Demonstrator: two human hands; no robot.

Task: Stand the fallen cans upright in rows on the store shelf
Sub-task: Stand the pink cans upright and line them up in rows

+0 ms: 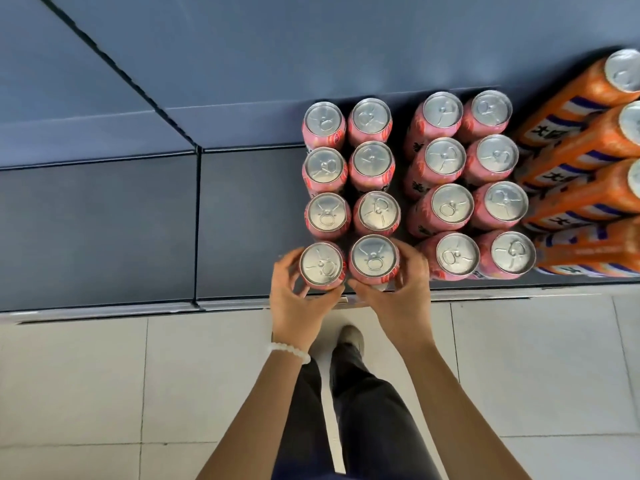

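Seen from above by the head camera, a dark blue store shelf point(242, 209) holds upright pink drink cans with silver pull-tab lids. They stand in two blocks, each two cans wide and four deep, with a narrow gap between the blocks. The left hand point(298, 299) curls its fingers and thumb around the front-left pink can point(322, 265), which stands upright at the shelf's front edge. The right hand point(401, 296) wraps its fingers and thumb around the front-right pink can point(373, 258) of the same block, also upright and just beside the first (the two cans look close enough to touch). The right-hand block of pink cans point(474, 188) stands untouched. Further right, tall orange cans point(581, 140) with blue and white label print stand in a row, leaning outward in the wide-angle view. A white bead bracelet point(290, 351) circles the left wrist. Below lie pale floor tiles point(86, 375), dark trousers point(363, 410) and one shoe point(351, 336).
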